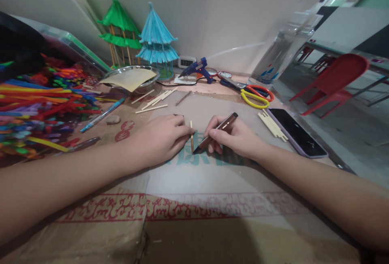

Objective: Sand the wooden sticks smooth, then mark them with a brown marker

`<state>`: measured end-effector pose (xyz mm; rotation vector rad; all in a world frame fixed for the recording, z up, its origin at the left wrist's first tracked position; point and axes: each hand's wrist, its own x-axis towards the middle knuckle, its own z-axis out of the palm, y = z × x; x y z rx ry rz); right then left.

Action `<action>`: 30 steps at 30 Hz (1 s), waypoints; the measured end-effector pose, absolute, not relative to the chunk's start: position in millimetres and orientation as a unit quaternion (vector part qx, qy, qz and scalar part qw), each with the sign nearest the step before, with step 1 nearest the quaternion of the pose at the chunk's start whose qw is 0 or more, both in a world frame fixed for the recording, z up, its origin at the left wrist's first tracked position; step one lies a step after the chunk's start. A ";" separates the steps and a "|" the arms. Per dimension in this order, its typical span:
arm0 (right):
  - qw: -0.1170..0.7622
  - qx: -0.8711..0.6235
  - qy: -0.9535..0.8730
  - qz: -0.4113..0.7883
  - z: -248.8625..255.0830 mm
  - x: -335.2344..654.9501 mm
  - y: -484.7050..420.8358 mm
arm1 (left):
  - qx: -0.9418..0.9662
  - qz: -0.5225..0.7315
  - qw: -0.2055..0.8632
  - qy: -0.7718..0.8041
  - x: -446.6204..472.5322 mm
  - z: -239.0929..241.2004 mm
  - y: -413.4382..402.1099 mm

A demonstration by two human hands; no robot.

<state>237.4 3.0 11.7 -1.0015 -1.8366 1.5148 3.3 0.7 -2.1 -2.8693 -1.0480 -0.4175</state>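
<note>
In my right hand [229, 134] is a brown marker pen [223, 125], its dark tip pointing down and left at the lower end of a short thin wooden stick [191, 134]. That stick stands near vertical in the picture, pale at the top and brown lower down. The fingers of my left hand [170, 136] are closed against the stick's left side, pinching it. Under both hands lies a translucent sheet [194, 181] over printed cardboard. Several pale sticks [158, 98] and one brown stick [183, 98] lie beyond my left hand.
Coloured pipe cleaners [36, 106] heap up at left. Behind stand a green pagoda model [118, 20], a blue one [156, 33], a metal bowl [154, 73] and a glue gun [197, 68]. Scissors [255, 97], a phone [298, 132], cut sticks [272, 125] and a bottle [273, 57] are at right.
</note>
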 end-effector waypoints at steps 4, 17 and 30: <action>0.277 -0.372 -0.683 0.564 12.1 237.8 3.0 | -0.930 -0.139 0.033 -0.338 3.4 -3.1 1.0; 0.269 -0.363 -0.688 0.567 10.9 238.8 3.6 | -0.931 -0.132 0.028 -0.338 2.7 -3.1 1.7; 0.288 -0.373 -0.684 0.557 9.1 238.3 4.3 | -0.930 -0.149 0.043 -0.334 3.5 -2.6 1.8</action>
